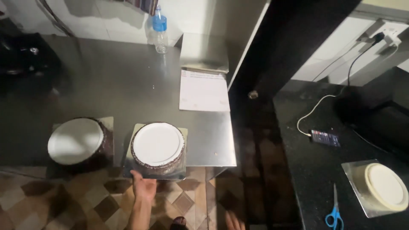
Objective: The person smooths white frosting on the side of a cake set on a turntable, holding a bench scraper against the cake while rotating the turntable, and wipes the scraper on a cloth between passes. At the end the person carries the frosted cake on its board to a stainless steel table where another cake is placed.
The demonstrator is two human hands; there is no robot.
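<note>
My left hand point(143, 187) fingers flat open under square silver cake board point(155, 170) with white-topped chocolate cake point(156, 145), at steel surface point(128, 85) edge. Right hand point(234, 221) barely visible, grip unclear. White paper sheet point(203, 91) behind.

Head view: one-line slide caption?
Left hand under the square silver board of a white-topped round chocolate cake at the steel table edge.

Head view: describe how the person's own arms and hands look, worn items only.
The left hand and its forearm are bare: no sleeve, glove, watch or ring shows. Of the right hand only a small bare part enters at the bottom edge, so anything worn further up cannot be seen. The dim light hides finer detail.
</note>
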